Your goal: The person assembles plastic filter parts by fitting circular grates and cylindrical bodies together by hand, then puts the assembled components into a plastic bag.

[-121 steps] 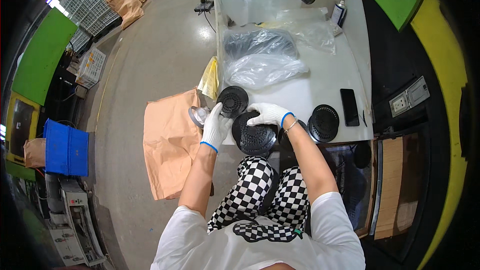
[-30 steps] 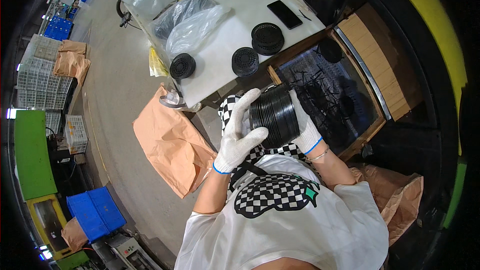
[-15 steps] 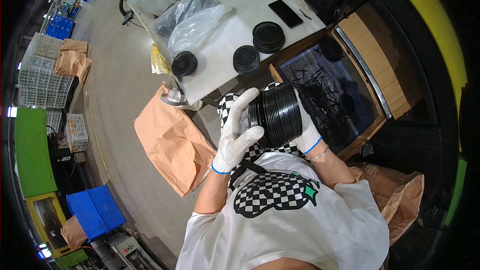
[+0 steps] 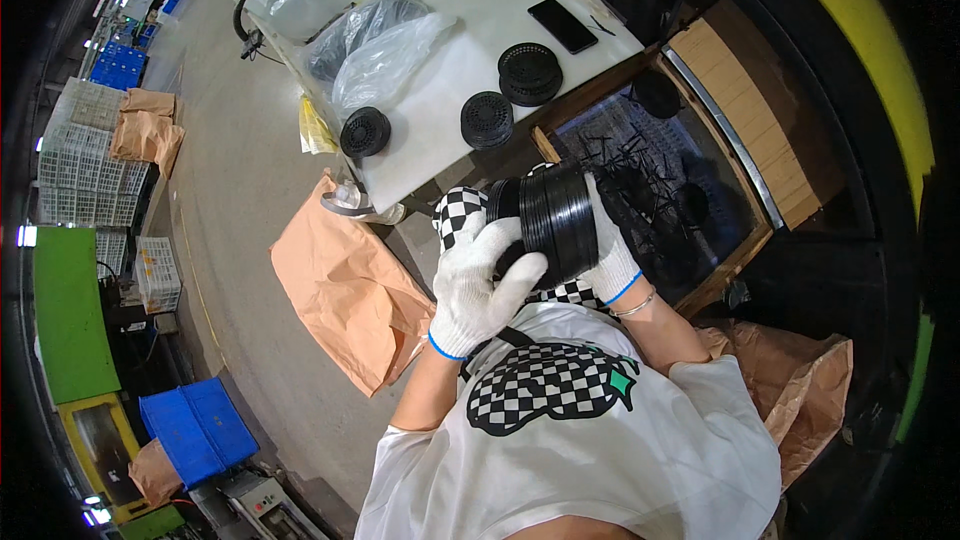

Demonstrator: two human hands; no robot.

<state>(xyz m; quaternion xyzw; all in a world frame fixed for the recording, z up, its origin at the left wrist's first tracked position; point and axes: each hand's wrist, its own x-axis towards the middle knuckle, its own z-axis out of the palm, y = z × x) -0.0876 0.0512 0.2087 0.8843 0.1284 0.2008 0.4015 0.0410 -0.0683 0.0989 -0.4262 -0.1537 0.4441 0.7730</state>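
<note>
— Since half a second back, what is shifting?

— Hardly anything: the stack of black ribbed discs is tipping a touch further onto its edge, and the left hand is sliding a little more across its near face. Four seconds back both hands were still working at the white table; now the stack is being held in front of the person's chest, over the checkered clothing, clear of the table's near edge.

— How are the hands sitting?

— Both are wearing white knit gloves with blue cuffs. The left one is spreading wide, fingers pressing flat against the stack's near end. The right hand is cupping the far end, fingers curling around the rim, so the discs are being squeezed between the two palms.

— What is lying around?

— Three black perforated round parts are resting on the table: one near its left edge, one in the middle, and a short pile further right. A dark phone is lying beyond them, with clear plastic bags bunched behind. A wooden-framed bin holding black plastic scraps is sitting to the person's right, and a brown paper sack is lying on the floor to the left.
</note>
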